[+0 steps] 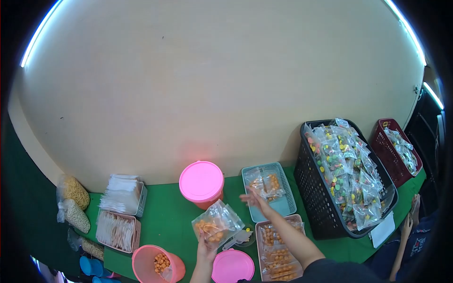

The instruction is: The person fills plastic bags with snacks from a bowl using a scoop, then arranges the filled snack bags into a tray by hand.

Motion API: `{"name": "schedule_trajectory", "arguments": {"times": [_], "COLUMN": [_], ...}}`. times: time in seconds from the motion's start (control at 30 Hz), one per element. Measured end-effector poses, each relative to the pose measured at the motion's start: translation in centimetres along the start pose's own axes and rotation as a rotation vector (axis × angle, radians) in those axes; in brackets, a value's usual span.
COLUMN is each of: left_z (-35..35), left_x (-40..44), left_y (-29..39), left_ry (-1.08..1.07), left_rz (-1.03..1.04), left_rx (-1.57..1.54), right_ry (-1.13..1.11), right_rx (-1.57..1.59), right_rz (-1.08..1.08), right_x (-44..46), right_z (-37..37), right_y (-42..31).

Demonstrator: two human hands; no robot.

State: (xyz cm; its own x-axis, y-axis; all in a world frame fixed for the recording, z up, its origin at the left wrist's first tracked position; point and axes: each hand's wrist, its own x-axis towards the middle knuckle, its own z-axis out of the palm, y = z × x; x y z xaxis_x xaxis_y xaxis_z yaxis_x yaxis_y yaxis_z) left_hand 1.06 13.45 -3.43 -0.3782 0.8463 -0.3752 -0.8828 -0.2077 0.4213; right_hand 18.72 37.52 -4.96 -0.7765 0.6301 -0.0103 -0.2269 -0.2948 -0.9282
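Observation:
My left hand (205, 247) is closed on the lower left edge of a clear plastic bag (218, 225) with orange snack balls inside. My right hand (257, 203) is open, fingers apart, at the near left side of a light blue tray (283, 207). Two filled snack bags (272, 184) lie in that tray, just beyond the fingers. Under my right forearm stands a pink tray (259, 257) with several more bags of orange snacks (278, 257). A clear scoop or cup (243, 237) is partly hidden behind the held bag.
A pink-lidded bucket (201, 181), an open pink bucket of snack balls (160, 264) and a loose pink lid (233, 266) surround my hands. Baskets of packets (120, 193) stand left. A black basket of candy bags (306, 198) and another person's hands (409, 221) are at right.

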Motion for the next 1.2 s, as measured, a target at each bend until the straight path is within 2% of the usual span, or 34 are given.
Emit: {"name": "schedule_trajectory", "arguments": {"times": [0.07,0.13,0.2,0.27,0.33,0.4,0.47,0.5,0.57,0.63,0.7,0.73,0.77,0.8,0.87,0.9,0.97,1.07,1.2], "left_z": [0.2,-0.6,0.8,2.2,3.3,3.6,3.0,2.7,3.2,3.6,4.0,3.8,3.1,2.6,1.9,1.6,1.5,0.6,0.2], "left_x": [0.5,2.1,2.1,1.7,0.9,0.3,0.1,0.2,0.1,-0.3,-0.3,-0.2,-0.1,0.0,0.1,0.1,-0.2,0.0,0.0], "left_y": [-0.9,-2.1,-3.2,-5.0,-6.8,-7.3,-7.9,-8.0,-7.9,-7.5,-6.5,-6.4,-6.4,-6.4,-6.3,-6.4,-6.3,-6.2,-5.8], "left_ry": [-0.008,-0.016,-0.025,-0.034,-0.062,-0.034,-0.077,-0.149,-0.217,-0.28,-0.261,-0.262,-0.269,-0.276,-0.268,-0.258,-0.219,-0.169,-0.141], "left_rz": [0.022,0.069,0.031,0.003,0.164,0.099,-0.05,-0.061,-0.053,-0.045,-0.197,-0.192,-0.197,-0.199,-0.197,-0.204,-0.203,-0.208,-0.215], "left_rx": [0.028,0.065,0.054,0.041,0.326,0.387,0.553,0.51,0.544,0.577,0.594,0.595,0.614,0.633,0.611,0.587,0.589,0.581,0.577], "right_ry": [-0.177,0.122,0.293,0.35,0.404,0.601,0.622,0.646,0.656,0.808,0.786,0.682,0.594,0.589,0.705,0.7,0.881,0.965,1.014], "right_rx": [0.272,0.37,0.545,0.611,0.685,0.585,0.689,0.7,0.425,0.001,-0.147,-0.241,-0.205,-0.205,-0.546,-0.545,-0.911,-1.011,-0.963], "right_rz": [-0.085,-0.009,0.011,0.008,0.004,-0.008,-0.023,-0.035,-0.122,-0.171,-0.119,-0.042,-0.026,-0.031,0.161,0.163,0.059,0.041,0.102], "right_x": [-3.6,-6.3,-7.9,-9.1,-9.6,-10.1,-9.7,-9.2,-7.9,-5.7,-3.4,-1.9,-1.2,-0.3,2.0,2.7,3.9,4.3,4.2], "right_z": [4.6,8.6,10.8,12.2,12.5,11.3,8.7,6.9,3.0,-1.5,-6.1,-9.9,-10.9,-12.2,-15.6,-17.0,-18.8,-18.1,-16.3], "right_y": [0.5,3.0,6.1,7.1,6.6,5.5,4.0,3.6,0.8,-2.5,-5.0,-4.5,-5.5,-5.8,-4.9,-4.0,-2.6,-2.3,-3.1]}}
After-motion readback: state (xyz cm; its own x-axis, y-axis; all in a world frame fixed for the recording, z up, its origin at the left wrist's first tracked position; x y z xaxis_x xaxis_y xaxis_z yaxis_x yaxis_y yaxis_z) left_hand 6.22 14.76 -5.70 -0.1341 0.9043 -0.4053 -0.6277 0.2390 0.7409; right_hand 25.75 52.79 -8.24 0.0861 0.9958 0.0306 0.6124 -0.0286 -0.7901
